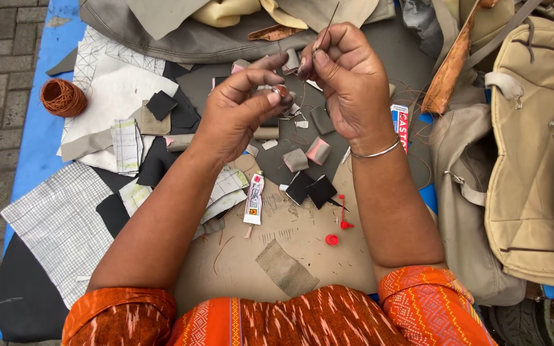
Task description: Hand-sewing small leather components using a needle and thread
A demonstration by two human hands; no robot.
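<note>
Clearly you're mid-threading — right hand [347, 77] pinching the needle [329, 22], left hand [242, 109] closed on a small reddish piece [281, 91] — so next calls for steady alignment.

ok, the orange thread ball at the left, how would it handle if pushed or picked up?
The thread ball looks round and sits free on the blue mat, so a push would probably roll it. It seems light for its size, being only wound thread. A loose end may unwind when it is lifted.

Thread spool [63, 97] lies left of hands [296, 90], bag [537, 147] right
</note>
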